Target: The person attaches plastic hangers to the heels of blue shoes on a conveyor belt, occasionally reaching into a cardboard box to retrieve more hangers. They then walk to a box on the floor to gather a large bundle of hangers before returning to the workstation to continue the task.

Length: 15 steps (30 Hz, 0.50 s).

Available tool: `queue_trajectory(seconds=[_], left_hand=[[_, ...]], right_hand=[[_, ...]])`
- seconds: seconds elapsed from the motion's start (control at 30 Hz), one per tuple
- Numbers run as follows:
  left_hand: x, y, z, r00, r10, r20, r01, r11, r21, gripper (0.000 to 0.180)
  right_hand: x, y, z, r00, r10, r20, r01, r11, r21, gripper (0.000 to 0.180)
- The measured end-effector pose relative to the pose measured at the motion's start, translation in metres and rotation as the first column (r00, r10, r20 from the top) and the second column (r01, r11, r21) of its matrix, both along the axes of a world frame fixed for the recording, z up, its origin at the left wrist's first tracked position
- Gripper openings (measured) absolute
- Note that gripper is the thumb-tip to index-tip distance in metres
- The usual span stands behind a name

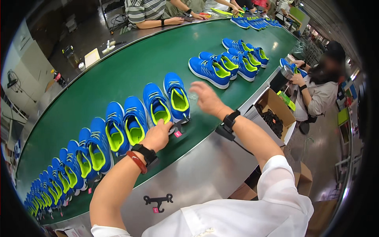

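Left hand (157, 136): fingers curled on heel of blue-and-lime sneaker (156, 106), steadying it in line | right hand (206, 98): fingers spread, empty, hovering beside next sneaker (176, 96) | green conveyor surface (130, 67) beneath.

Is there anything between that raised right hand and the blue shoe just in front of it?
Nothing visible. The right hand hovers open beside the shoe, with only bare green belt between them. The left hand is at the neighbouring shoe, off to the side.
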<state>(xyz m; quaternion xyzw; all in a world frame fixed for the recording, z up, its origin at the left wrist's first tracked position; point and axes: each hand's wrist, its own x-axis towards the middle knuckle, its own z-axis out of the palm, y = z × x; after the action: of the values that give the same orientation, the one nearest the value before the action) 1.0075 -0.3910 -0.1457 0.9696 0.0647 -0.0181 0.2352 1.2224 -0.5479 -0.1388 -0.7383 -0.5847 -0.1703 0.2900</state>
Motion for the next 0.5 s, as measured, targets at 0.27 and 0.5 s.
queue_trajectory(seconds=[0.27,0.5], left_hand=[[0.001,0.002,0.009,0.971,-0.017,-0.238,0.009,0.999,-0.034,0.029],[-0.011,0.002,-0.001,0.993,-0.053,-0.101,0.048,0.998,-0.05,0.027]], right_hand=[[0.128,-0.037,0.002,0.705,-0.676,0.215,0.698,0.607,-0.379,0.078],[0.152,-0.036,0.027,0.764,-0.587,0.268,0.542,0.357,-0.761,0.07]])
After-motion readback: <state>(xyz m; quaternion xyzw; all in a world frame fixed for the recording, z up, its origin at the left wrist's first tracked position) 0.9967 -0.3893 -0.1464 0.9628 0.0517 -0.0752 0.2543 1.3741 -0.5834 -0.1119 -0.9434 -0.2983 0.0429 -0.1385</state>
